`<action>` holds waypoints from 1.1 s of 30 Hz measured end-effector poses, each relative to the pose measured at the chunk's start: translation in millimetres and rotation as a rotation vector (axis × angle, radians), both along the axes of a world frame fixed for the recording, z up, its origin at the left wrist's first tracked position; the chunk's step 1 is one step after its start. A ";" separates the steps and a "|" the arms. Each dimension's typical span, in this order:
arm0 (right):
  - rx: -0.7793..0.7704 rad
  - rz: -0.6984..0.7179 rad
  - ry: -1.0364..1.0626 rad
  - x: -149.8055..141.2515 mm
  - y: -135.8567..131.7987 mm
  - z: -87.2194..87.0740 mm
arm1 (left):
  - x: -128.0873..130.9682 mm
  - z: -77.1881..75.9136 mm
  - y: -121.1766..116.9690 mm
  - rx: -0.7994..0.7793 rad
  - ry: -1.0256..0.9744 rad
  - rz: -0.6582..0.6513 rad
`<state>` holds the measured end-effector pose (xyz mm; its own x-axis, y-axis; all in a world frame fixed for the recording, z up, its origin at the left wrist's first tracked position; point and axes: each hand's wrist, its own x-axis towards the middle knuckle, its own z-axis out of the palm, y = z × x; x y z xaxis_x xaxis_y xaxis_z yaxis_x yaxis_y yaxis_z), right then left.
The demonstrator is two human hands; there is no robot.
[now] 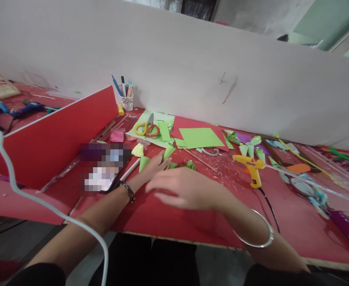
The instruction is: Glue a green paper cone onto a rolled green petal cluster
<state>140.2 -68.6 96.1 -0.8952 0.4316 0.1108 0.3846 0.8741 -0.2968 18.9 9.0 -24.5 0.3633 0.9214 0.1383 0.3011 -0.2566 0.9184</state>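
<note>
My left hand (pixel 155 167), with a dark bracelet at the wrist, is closed around a rolled green paper cone (pixel 169 151) just above the red table. Part of the grip is hidden. Closer to me, my right hand (pixel 186 187) hovers palm down over the table, its fingers loosely apart and nothing seen in them; a silver bangle circles that forearm. Other folded green paper pieces (pixel 143 163) lie beside my left hand, and a dark-striped green one (pixel 190 165) sits beyond my right hand.
A yellow glue gun (pixel 253 170) lies to the right, its black cord trailing forward. Scissors (pixel 147 129) and green sheets (pixel 202 137) lie behind my hands. A phone (pixel 103 174) is at left, before a red divider (pixel 81 135). A white cable (pixel 52 206) crosses the foreground.
</note>
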 end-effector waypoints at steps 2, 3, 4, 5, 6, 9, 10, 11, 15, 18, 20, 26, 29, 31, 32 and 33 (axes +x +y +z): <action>-0.056 -0.224 -0.023 36.1 6.4 -14.0 | -0.3 -2.2 2.6 0.009 0.026 -0.046; -0.037 -0.354 -0.024 51.1 11.0 -24.8 | -0.3 -3.0 3.6 0.014 0.038 -0.060; -0.004 -0.478 -0.010 63.7 15.7 -36.8 | -0.2 -3.6 4.4 0.018 0.048 -0.063; 0.042 -0.567 -0.003 73.8 20.3 -48.8 | -0.1 -4.0 5.0 0.022 0.057 -0.062; 0.079 -0.601 -0.006 81.4 24.3 -60.1 | 0.1 -4.2 5.3 0.024 0.064 -0.060; 0.057 -0.610 -0.027 91.4 32.5 -84.4 | 0.3 -4.3 5.3 0.029 0.078 -0.058; 0.035 -0.599 -0.032 91.7 34.1 -89.3 | 0.4 -4.2 5.2 0.031 0.083 -0.059; 0.015 -0.590 -0.036 91.0 35.4 -92.9 | 0.4 -4.1 5.0 0.033 0.089 -0.059; -0.029 -0.566 -0.030 85.9 38.3 -101.0 | 0.6 -3.6 4.6 0.040 0.126 -0.053; -0.031 -0.577 -0.020 85.7 37.9 -104.5 | 0.6 -3.0 4.0 0.044 0.138 -0.051; -0.033 -0.598 -0.014 87.9 36.5 -105.3 | 0.6 -2.4 3.4 0.044 0.137 -0.055; -0.085 -0.544 -0.017 96.8 32.9 -98.7 | 0.6 -1.1 1.8 0.057 0.143 -0.069; -0.095 -0.507 -0.034 98.9 33.8 -96.5 | 0.1 -1.6 1.4 0.054 0.143 -0.071; -0.091 -0.496 -0.036 99.2 34.7 -96.7 | -0.2 -2.4 1.4 0.046 0.143 -0.078; -0.088 -0.496 -0.032 99.2 35.0 -97.0 | -0.4 -2.8 1.5 0.042 0.143 -0.081; -0.084 -0.499 -0.027 99.0 35.2 -97.2 | -0.4 -3.3 1.7 0.039 0.143 -0.083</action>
<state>239.2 -33.3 -1.2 -0.5795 0.8141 0.0369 0.7581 0.5552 -0.3421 18.5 10.7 -27.8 0.4566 0.8822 0.1149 0.4045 -0.3209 0.8564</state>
